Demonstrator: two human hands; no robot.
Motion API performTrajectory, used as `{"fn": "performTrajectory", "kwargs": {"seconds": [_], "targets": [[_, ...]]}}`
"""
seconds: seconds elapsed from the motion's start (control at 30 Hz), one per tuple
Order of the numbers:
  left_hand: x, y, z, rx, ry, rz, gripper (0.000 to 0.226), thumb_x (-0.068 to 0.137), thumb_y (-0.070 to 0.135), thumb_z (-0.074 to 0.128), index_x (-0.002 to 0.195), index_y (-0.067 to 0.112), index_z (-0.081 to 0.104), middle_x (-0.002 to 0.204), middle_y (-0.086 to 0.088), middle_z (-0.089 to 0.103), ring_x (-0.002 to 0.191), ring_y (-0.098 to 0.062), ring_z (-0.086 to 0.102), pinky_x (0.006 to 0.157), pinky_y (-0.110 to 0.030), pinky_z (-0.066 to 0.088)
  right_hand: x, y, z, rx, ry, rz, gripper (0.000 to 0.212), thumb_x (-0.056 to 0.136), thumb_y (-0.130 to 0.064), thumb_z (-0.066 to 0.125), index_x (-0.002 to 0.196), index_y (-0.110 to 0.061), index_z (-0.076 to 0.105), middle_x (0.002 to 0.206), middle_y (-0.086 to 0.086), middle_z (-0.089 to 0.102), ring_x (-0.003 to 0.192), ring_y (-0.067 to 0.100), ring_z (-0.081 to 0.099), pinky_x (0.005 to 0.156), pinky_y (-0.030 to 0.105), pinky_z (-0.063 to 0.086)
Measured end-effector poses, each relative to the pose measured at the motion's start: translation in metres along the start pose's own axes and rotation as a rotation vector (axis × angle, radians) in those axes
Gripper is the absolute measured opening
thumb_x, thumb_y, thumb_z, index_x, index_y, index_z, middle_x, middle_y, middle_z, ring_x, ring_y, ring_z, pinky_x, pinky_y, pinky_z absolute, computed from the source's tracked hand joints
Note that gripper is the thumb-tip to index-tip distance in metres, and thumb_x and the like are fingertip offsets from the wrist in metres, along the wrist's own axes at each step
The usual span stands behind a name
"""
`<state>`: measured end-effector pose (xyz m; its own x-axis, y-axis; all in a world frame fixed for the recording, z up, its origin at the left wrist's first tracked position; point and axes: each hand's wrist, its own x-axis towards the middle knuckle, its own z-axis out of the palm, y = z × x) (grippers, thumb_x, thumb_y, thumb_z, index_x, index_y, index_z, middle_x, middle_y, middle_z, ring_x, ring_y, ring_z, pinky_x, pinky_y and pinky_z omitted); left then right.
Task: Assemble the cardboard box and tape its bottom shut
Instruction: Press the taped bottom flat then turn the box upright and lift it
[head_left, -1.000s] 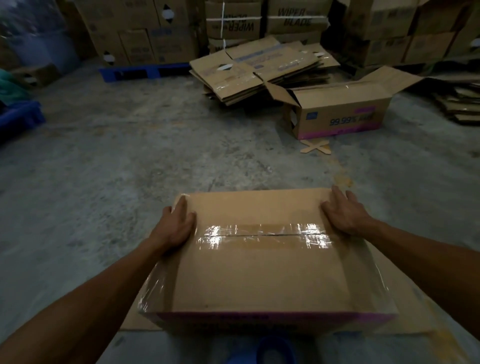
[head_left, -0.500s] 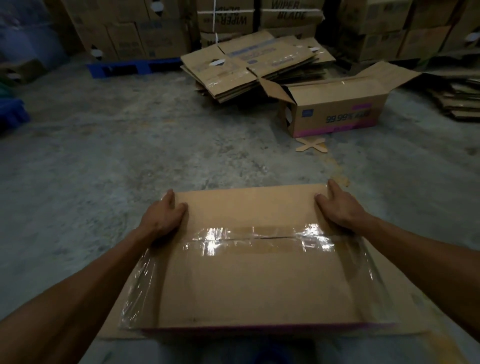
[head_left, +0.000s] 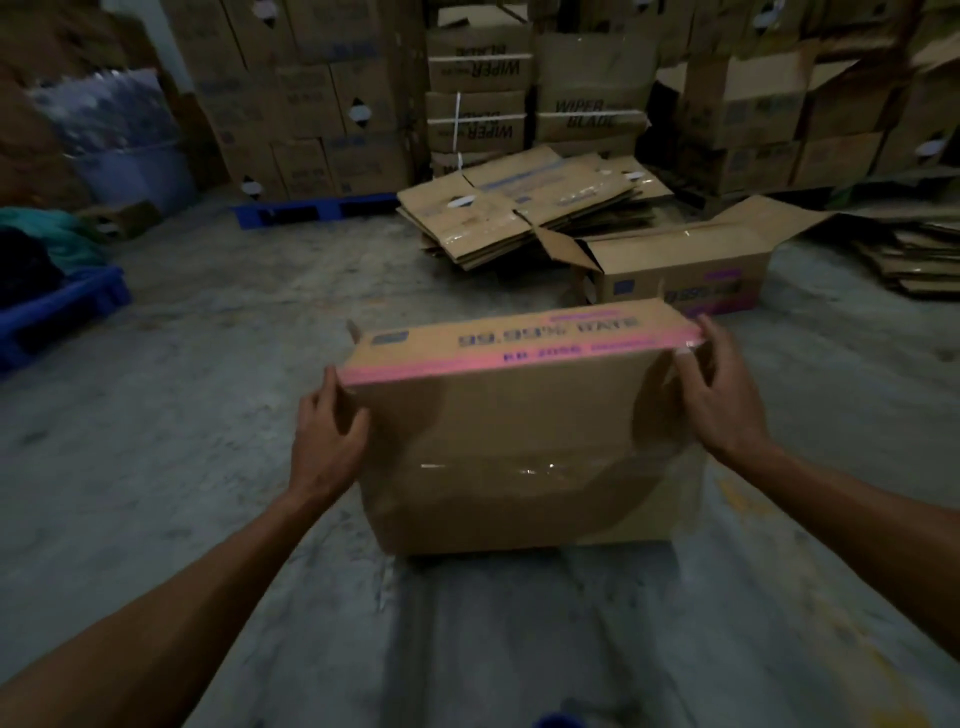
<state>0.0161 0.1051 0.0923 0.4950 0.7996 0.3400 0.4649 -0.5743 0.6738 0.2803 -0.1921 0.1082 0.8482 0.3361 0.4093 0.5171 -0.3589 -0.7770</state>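
The cardboard box is lifted and tipped, its taped bottom turned toward me and a side with a pink stripe and upside-down print facing up. A strip of clear tape runs across the bottom seam. My left hand grips the box's left edge. On the right edge, near the top corner, my right hand holds it. The box's open side faces away and is hidden.
Another open box lies on the concrete floor behind. A pile of flattened cartons sits beyond it, and stacked cartons line the back. A blue pallet is at the left, and flat cardboard at the right.
The box lay bottom-up with my hands pressing its far corners. Now both hands have lifted it and tipped it, so the taped bottom faces me.
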Motion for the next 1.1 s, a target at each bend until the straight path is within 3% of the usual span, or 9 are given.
{"fn": "performTrajectory", "kwargs": {"seconds": [0.07, 0.2, 0.33, 0.43, 0.57, 0.73, 0.9, 0.97, 1.1], "targets": [[-0.016, -0.005, 0.0, 0.015, -0.033, -0.02, 0.07, 0.094, 0.029, 0.056, 0.152, 0.013, 0.022, 0.129, -0.022, 0.042, 0.115, -0.037, 0.051, 0.097, -0.042, 0.041, -0.012, 0.001, -0.005, -0.102, 0.038, 0.056, 0.05, 0.101, -0.038, 0.039, 0.146, -0.016, 0.037, 0.14, 0.015, 0.043, 0.122, 0.029, 0.049, 0.091, 0.033, 0.038], [-0.012, 0.002, -0.017, 0.05, -0.069, -0.106, 0.078, 0.087, 0.054, 0.041, 0.152, 0.013, 0.025, 0.129, -0.021, 0.042, 0.117, -0.037, 0.049, 0.1, -0.046, 0.037, -0.01, 0.007, -0.018, -0.178, 0.02, 0.136, 0.057, 0.095, -0.039, 0.047, 0.146, -0.014, 0.04, 0.128, 0.015, 0.048, 0.112, 0.032, 0.054, 0.09, 0.039, 0.041], [-0.002, 0.01, -0.033, -0.106, -0.298, -0.117, 0.054, 0.099, 0.041, 0.044, 0.144, 0.011, 0.041, 0.141, -0.016, 0.049, 0.11, -0.018, 0.047, 0.091, -0.03, 0.036, 0.007, 0.003, -0.032, 0.014, -0.226, 0.343, 0.056, 0.094, -0.028, 0.053, 0.146, -0.013, 0.04, 0.133, 0.011, 0.054, 0.108, 0.027, 0.055, 0.083, 0.028, 0.038], [0.009, 0.01, -0.033, -0.197, -0.438, -0.208, 0.05, 0.098, 0.035, 0.048, 0.146, 0.023, 0.037, 0.134, -0.006, 0.055, 0.093, -0.012, 0.057, 0.072, -0.023, 0.044, 0.024, 0.006, -0.04, 0.042, -0.447, 0.555, 0.048, 0.09, -0.03, 0.053, 0.138, -0.029, 0.048, 0.113, 0.007, 0.057, 0.084, 0.021, 0.055, 0.065, 0.028, 0.041], [0.022, 0.014, -0.029, -0.392, -0.523, -0.466, 0.049, 0.097, 0.038, 0.05, 0.139, 0.017, 0.04, 0.102, -0.009, 0.065, 0.083, -0.027, 0.068, 0.064, -0.036, 0.055, 0.038, 0.015, -0.036, 0.08, -0.595, 0.696, 0.056, 0.084, -0.042, 0.057, 0.136, -0.022, 0.047, 0.097, 0.016, 0.065, 0.076, 0.028, 0.062, 0.06, 0.031, 0.047], [0.023, 0.006, -0.019, -0.535, -0.562, -0.516, 0.035, 0.094, 0.038, 0.055, 0.123, 0.019, 0.05, 0.083, -0.009, 0.076, 0.069, -0.023, 0.073, 0.056, -0.033, 0.06, 0.042, 0.021, -0.025, 0.303, -0.626, 0.665, 0.074, 0.089, -0.035, 0.062, 0.148, -0.047, 0.018, 0.108, 0.022, 0.068, 0.065, 0.027, 0.07, 0.048, 0.036, 0.057], [0.021, 0.002, -0.025, -0.575, -0.546, -0.473, 0.041, 0.093, 0.037, 0.058, 0.129, 0.021, 0.049, 0.106, -0.013, 0.071, 0.082, -0.026, 0.072, 0.063, -0.035, 0.061, 0.037, 0.013, -0.026, 0.333, -0.6, 0.566, 0.068, 0.092, -0.031, 0.06, 0.147, -0.043, 0.022, 0.11, 0.018, 0.066, 0.073, 0.026, 0.07, 0.055, 0.033, 0.059], [0.023, 0.004, -0.03, -0.594, -0.452, -0.351, 0.039, 0.093, 0.033, 0.059, 0.129, 0.022, 0.051, 0.113, -0.01, 0.069, 0.085, -0.02, 0.072, 0.067, -0.031, 0.059, 0.035, 0.004, -0.027, 0.381, -0.558, 0.48, 0.063, 0.094, -0.026, 0.056, 0.147, -0.04, 0.025, 0.113, 0.014, 0.065, 0.075, 0.024, 0.071, 0.057, 0.032, 0.059], [0.024, -0.002, -0.039, -0.555, -0.197, -0.038, 0.053, 0.083, 0.034, 0.069, 0.133, 0.029, 0.05, 0.124, 0.004, 0.065, 0.105, -0.011, 0.066, 0.089, -0.03, 0.052, 0.019, 0.002, -0.018, 0.381, -0.382, 0.235, 0.077, 0.096, -0.017, 0.053, 0.152, -0.042, 0.007, 0.134, 0.0, 0.043, 0.098, 0.021, 0.064, 0.074, 0.039, 0.056]]}}
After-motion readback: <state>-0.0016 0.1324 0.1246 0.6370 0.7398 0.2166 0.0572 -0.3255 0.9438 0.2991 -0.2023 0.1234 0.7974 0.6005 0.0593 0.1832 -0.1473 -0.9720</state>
